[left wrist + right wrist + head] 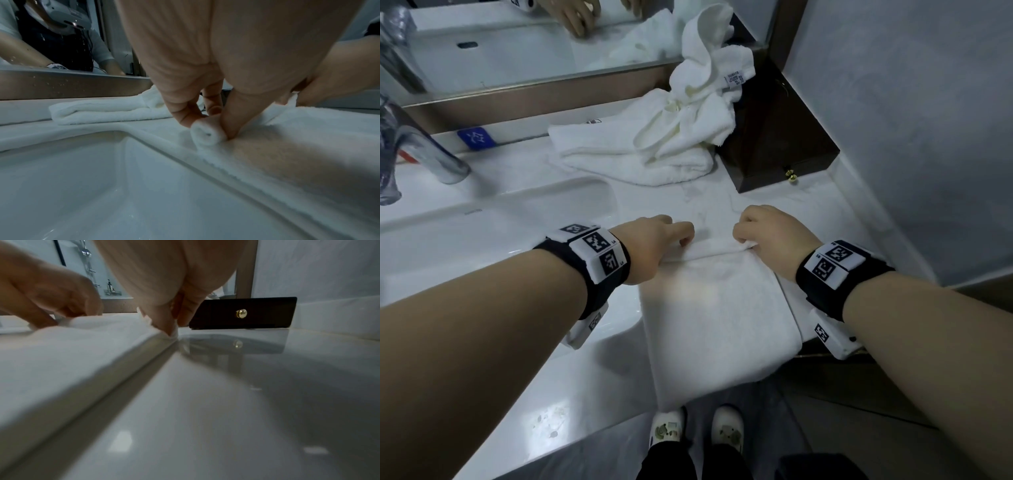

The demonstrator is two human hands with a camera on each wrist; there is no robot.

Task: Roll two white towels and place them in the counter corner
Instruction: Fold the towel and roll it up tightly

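Head view: folded white towel (717, 308) lies flat on the white desk (808, 212), just right of the sink basin (493, 233), its near end hanging over the desk's front edge at 6 o'clock. Far end of this towel is turned over into a small tight roll, running 9 to 3 o'clock between the two hands.

Left hand (650, 246) sits at the roll's 9 o'clock end. Left wrist view: fingers (230, 116) curled narrow, thumb and fingertips pinching the rolled end (203, 135) from both sides; spiral of the roll visible end-on just below the fingertips.

Right hand (770, 236) sits at the roll's 3 o'clock end. Right wrist view: fingers (164, 324) bent down, pinching the towel's corner at the desk surface; roll edge lies directly under the fingertips, touching.

Unrolled length of the towel stretches from the fingers toward 6 o'clock, flat.

Second white towel (674, 120) lies crumpled at 12 o'clock, well apart from both hands, part draped up against the mirror (534, 44), part on the desk, with a label tag showing. Dark brown box (780, 144) with a brass knob sits in the corner at 1 o'clock, touching that towel. Faucet (417, 150) at 10 o'clock
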